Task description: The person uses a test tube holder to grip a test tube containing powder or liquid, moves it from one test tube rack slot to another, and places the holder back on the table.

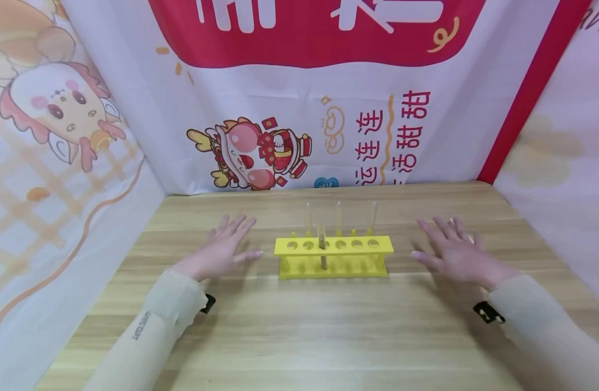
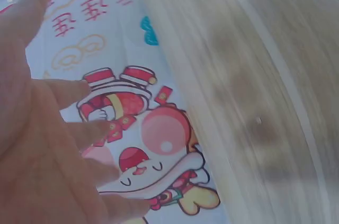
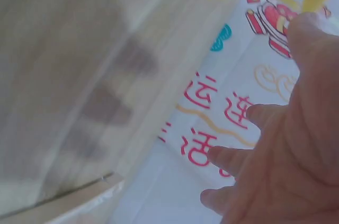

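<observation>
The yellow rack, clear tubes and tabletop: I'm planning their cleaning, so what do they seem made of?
Yellow rack: probably plastic, smooth, from its even, solid colour. Tabletop: wood or wood-look laminate, soft sheen, showing streaky grain. Clear tubes: smooth glass or plastic, I cannot tell which; the tabletop shows through them.

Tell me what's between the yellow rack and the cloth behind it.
A bare strip of wooden table, shown in the head view; three clear tubes at the back of the yellow rack overlap it.

Cream sleeves (image 1: 548,320), dark lettering (image 1: 140,326), black straps (image 1: 487,313)
</observation>
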Demonstrator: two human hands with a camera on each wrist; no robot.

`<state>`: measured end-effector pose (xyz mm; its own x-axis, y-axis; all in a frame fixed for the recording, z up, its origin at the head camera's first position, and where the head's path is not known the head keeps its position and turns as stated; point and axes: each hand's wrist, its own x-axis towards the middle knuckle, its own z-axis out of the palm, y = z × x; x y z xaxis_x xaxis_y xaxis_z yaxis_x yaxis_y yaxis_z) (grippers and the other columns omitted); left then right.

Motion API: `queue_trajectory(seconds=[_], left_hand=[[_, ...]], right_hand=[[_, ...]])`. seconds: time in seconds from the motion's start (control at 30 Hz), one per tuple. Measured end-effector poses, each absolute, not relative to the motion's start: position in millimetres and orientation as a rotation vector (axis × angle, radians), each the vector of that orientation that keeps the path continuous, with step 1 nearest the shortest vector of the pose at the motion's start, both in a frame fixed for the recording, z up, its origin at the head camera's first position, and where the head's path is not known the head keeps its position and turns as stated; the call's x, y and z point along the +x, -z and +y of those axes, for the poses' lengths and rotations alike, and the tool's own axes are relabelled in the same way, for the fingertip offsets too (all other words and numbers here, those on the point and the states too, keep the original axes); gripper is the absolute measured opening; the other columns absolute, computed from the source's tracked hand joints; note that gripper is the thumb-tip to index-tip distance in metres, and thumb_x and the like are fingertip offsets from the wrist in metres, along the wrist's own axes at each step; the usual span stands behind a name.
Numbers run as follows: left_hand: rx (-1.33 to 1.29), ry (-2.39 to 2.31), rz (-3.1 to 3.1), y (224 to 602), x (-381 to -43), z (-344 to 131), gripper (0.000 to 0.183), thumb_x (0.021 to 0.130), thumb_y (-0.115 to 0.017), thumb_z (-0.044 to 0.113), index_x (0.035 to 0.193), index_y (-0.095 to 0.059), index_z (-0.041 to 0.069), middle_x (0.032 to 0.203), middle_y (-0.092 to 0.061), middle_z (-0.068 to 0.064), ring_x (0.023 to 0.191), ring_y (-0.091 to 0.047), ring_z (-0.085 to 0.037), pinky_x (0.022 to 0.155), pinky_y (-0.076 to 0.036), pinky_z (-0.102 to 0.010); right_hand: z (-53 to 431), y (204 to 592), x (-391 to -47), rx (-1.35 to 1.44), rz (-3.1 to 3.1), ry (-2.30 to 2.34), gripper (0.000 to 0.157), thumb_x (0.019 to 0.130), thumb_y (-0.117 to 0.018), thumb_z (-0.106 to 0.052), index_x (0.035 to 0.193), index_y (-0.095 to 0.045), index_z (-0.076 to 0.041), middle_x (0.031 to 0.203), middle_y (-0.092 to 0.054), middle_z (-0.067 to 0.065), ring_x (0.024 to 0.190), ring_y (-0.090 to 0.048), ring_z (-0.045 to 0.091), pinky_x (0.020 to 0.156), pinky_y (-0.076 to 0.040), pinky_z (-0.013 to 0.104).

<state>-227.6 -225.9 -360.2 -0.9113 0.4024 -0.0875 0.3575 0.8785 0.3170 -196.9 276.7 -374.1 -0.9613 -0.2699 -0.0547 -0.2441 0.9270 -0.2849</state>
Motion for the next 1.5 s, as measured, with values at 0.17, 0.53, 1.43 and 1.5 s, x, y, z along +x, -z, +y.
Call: queue_trajectory(seconds=[0.17, 0.53, 1.43, 1.5], left_hand=[[0.641, -0.699, 2.865, 358.6, -223.1, -216.4, 0.076, 0.093, -0.063, 0.055, 0.152, -0.038, 0.015, 0.155, -0.038, -0.011, 0.142, -0.032, -0.035, 0.111, -0.027, -0.056], [0.399, -1.182, 2.640, 376.3, -217.2, -183.4, 0.057, 0.088, -0.077, 0.025, 0.140, -0.054, 0.015, 0.127, -0.061, -0.007, 0.117, -0.056, -0.031, 0.096, -0.047, -0.048], [0.362, -1.401, 2.397, 403.5, -231.0, -167.1, 0.030, 0.092, -0.074, 0.020, 0.121, -0.067, 0.016, 0.112, -0.068, 0.003, 0.104, -0.061, -0.017, 0.098, -0.046, -0.041], [0.366, -1.397, 2.407, 403.1, -230.6, -168.5, 0.030, 0.092, -0.073, 0.020, 0.121, -0.067, 0.016, 0.111, -0.068, 0.003, 0.103, -0.061, -0.018, 0.097, -0.047, -0.042]], right_hand=[[294.8, 361.0, -199.9, -0.447, 3.004, 0.427, 0.086, 0.093, -0.053, -0.065, 0.151, -0.035, -0.004, 0.142, -0.043, 0.035, 0.130, -0.034, 0.058, 0.098, -0.027, 0.074], [352.6, 368.8, -205.7, -0.402, 3.041, 0.396, 0.038, 0.092, -0.070, -0.030, 0.111, -0.068, 0.003, 0.086, -0.069, 0.012, 0.075, -0.064, 0.026, 0.067, -0.051, 0.048], [372.4, 400.3, -227.3, -0.026, 2.974, 0.309, 0.030, 0.088, -0.071, -0.031, 0.095, -0.070, -0.002, 0.082, -0.065, 0.013, 0.067, -0.055, 0.026, 0.053, -0.041, 0.039], [370.1, 402.1, -228.2, -0.018, 2.985, 0.305, 0.026, 0.088, -0.071, -0.030, 0.092, -0.071, -0.004, 0.079, -0.064, 0.011, 0.066, -0.053, 0.025, 0.052, -0.040, 0.038]])
